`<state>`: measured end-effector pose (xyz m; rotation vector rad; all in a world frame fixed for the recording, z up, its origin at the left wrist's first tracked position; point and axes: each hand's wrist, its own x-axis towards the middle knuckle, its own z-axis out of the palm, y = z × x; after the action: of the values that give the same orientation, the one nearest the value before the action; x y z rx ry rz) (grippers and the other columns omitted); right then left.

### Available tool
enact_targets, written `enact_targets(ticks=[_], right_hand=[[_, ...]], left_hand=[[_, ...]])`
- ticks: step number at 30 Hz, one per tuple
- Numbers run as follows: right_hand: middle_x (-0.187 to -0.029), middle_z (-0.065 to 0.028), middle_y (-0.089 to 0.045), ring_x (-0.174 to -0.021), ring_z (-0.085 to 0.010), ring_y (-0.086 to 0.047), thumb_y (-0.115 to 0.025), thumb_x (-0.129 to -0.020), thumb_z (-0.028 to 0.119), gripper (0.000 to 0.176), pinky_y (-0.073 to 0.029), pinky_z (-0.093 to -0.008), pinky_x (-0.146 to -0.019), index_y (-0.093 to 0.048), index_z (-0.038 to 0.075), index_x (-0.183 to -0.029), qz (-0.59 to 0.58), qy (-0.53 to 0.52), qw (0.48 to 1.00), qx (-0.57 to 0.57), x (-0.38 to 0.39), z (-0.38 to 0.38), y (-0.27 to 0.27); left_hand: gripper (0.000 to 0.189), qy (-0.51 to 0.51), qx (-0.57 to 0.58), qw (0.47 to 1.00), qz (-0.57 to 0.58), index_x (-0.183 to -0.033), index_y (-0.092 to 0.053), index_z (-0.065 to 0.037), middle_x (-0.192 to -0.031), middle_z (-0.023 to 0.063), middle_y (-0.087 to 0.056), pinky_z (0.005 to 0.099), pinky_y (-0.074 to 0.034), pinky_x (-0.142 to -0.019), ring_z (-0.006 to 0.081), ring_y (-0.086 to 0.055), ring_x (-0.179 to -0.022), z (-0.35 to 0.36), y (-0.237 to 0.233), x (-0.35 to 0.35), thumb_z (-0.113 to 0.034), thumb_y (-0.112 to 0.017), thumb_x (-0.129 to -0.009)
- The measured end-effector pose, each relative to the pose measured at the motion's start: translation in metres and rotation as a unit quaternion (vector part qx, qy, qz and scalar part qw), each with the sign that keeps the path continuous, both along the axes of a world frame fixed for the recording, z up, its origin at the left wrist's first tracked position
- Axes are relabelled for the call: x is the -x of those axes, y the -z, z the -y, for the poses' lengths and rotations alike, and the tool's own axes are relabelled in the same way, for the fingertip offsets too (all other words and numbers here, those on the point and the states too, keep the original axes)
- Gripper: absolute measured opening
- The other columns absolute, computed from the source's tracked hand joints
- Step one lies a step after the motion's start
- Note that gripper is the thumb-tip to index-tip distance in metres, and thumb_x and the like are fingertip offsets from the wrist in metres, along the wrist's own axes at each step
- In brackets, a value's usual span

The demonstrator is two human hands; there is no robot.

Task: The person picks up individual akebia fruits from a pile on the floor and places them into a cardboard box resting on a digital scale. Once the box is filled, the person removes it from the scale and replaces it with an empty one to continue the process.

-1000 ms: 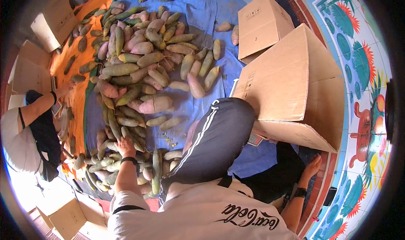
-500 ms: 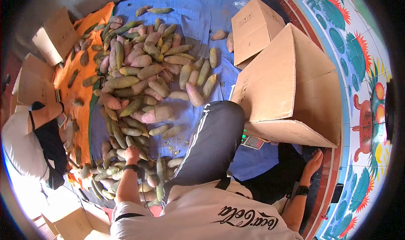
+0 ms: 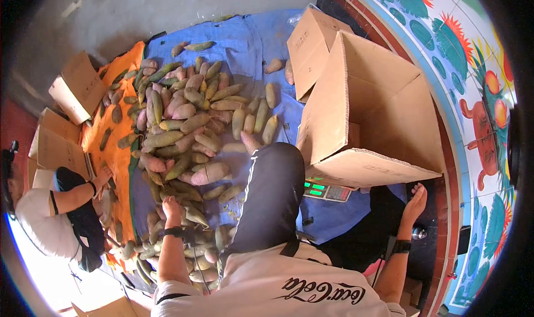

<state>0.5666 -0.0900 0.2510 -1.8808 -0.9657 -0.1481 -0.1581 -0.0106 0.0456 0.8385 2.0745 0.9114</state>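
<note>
Green and pink radish-like roots point(image 3: 186, 111) lie in a large heap on the blue sheet point(image 3: 245, 33). At the heap's lower part is my left hand point(image 3: 172, 210), its fingers curled together; whatever they hold is hidden. A pale root point(image 3: 196, 217) lies right beside it. My right hand point(image 3: 414, 203) has its fingers apart and holds nothing, just below the lower right corner of a big open cardboard box point(image 3: 384, 169). Under this box's lower edge, a scale point(image 3: 336, 193) shows green lit digits.
Another carton point(image 3: 311, 52) stands behind the big box. On the left, a co-worker point(image 3: 47, 222) sits by the orange sheet point(image 3: 119, 150), with scattered roots and more cartons point(image 3: 80, 91). A tiled wall point(image 3: 445, 44) curves along the right. My bent knee point(image 3: 278, 166) rises between heap and box.
The view has shifted, bringing more of the scale's lit display into sight. My left hand has moved slightly within the heap. The co-worker's hand now shows over the orange sheet.
</note>
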Motion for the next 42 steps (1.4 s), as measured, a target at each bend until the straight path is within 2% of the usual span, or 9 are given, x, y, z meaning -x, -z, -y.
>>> enact_targets(ticks=[2,4,6,10,12,17,28,35,42], right_hand=[[-0.094,-0.0097,-0.058,-0.082,-0.0173,-0.054,-0.035,-0.096,0.027,0.036,-0.043,-0.0283,-0.075,-0.055,-0.002,-0.104,-0.007,0.003,1.0,-0.006,-0.002,0.002,0.002],[-0.094,-0.0096,-0.058,-0.082,-0.0173,-0.054,-0.035,-0.096,0.027,0.036,-0.043,-0.0282,-0.075,-0.055,-0.002,-0.104,-0.013,0.006,1.0,-0.012,-0.002,0.005,0.003],[-0.094,-0.0096,-0.059,-0.081,-0.0174,-0.055,-0.036,-0.096,0.026,0.035,-0.044,-0.0283,-0.074,-0.056,-0.002,-0.104,0.009,0.004,1.0,-0.016,-0.001,0.007,0.001],[-0.098,-0.0138,-0.057,-0.087,-0.0216,-0.056,-0.036,-0.095,0.021,0.032,-0.046,-0.0317,-0.078,-0.054,-0.004,-0.103,0.004,0.009,1.0,-0.01,-0.004,0.012,0.002],[-0.098,-0.0134,-0.057,-0.086,-0.022,-0.056,-0.036,-0.095,0.019,0.03,-0.046,-0.0318,-0.078,-0.054,-0.003,-0.103,0.019,0.013,1.0,-0.001,0.002,0.011,-0.003],[-0.096,-0.0138,-0.056,-0.084,-0.0227,-0.056,-0.035,-0.095,0.018,0.03,-0.046,-0.0318,-0.077,-0.055,-0.003,-0.101,0.033,0.014,0.999,0.001,0.007,0.009,-0.006],[-0.089,-0.0156,-0.055,-0.082,-0.0267,-0.054,-0.038,-0.092,0.014,0.025,-0.043,-0.0341,-0.075,-0.055,-0.003,-0.096,0.055,0.011,0.998,0.02,0.011,0.007,-0.011],[-0.09,-0.0181,-0.054,-0.086,-0.0313,-0.052,-0.037,-0.092,0.014,0.025,-0.041,-0.0368,-0.078,-0.055,-0.004,-0.095,0.063,0.01,0.998,0.025,0.014,0.009,-0.013],[-0.091,-0.0183,-0.054,-0.087,-0.0316,-0.052,-0.038,-0.092,0.014,0.025,-0.041,-0.0369,-0.079,-0.055,-0.004,-0.094,0.076,0.003,0.997,0.032,0.011,0.012,-0.013]], left_hand=[[0.015,0.098,-0.024,0.98,-0.172,-0.071,-0.054,-0.002,-0.067,0.0087,-0.052,0.0311,-0.045,-0.057,0.0207,-0.053,-0.061,-0.011,0.045,0.026,-0.005,-0.043,-0.081],[0.018,-0.062,-0.119,0.965,0.224,-0.067,-0.051,-0.002,-0.065,0.0078,-0.049,0.0315,-0.042,-0.055,0.0194,-0.05,-0.059,-0.027,-0.036,-0.03,-0.006,-0.041,-0.081],[0.017,-0.073,-0.129,0.965,0.217,-0.069,-0.051,-0.003,-0.067,0.0059,-0.049,0.0306,-0.041,-0.056,0.0187,-0.051,-0.063,-0.041,-0.051,-0.048,-0.008,-0.042,-0.082],[0.01,0.137,-0.157,0.973,-0.098,-0.08,-0.052,-0.009,-0.077,0.0039,-0.051,0.0297,-0.041,-0.064,0.0173,-0.053,-0.076,-0.066,-0.039,-0.047,-0.015,-0.046,-0.084],[0.01,-0.008,-0.134,0.966,0.221,-0.087,-0.052,-0.009,-0.084,0.0041,-0.054,0.0334,-0.041,-0.068,0.0171,-0.054,-0.08,-0.08,-0.124,-0.11,-0.017,-0.046,-0.086],[0.01,0.084,-0.174,0.948,0.253,-0.087,-0.049,-0.009,-0.087,0.0033,-0.053,0.0356,-0.041,-0.072,0.0165,-0.054,-0.085,-0.113,-0.219,-0.166,-0.017,-0.044,-0.088],[0.015,0.26,-0.502,0.657,0.499,-0.077,-0.05,-0.005,-0.077,0.0046,-0.051,0.0395,-0.04,-0.084,0.02,-0.05,-0.081,-0.153,-0.394,-0.28,-0.013,-0.047,-0.089],[0.019,0.285,-0.533,0.577,0.549,-0.079,-0.046,-0.004,-0.078,0.0078,-0.05,0.0363,-0.038,-0.084,0.0218,-0.049,-0.081,-0.127,-0.43,-0.363,-0.017,-0.042,-0.091],[0.019,0.322,-0.505,0.604,0.527,-0.076,-0.044,-0.006,-0.075,0.0058,-0.05,0.0296,-0.039,-0.079,0.0169,-0.05,-0.079,-0.11,-0.435,-0.42,-0.014,-0.039,-0.093]])
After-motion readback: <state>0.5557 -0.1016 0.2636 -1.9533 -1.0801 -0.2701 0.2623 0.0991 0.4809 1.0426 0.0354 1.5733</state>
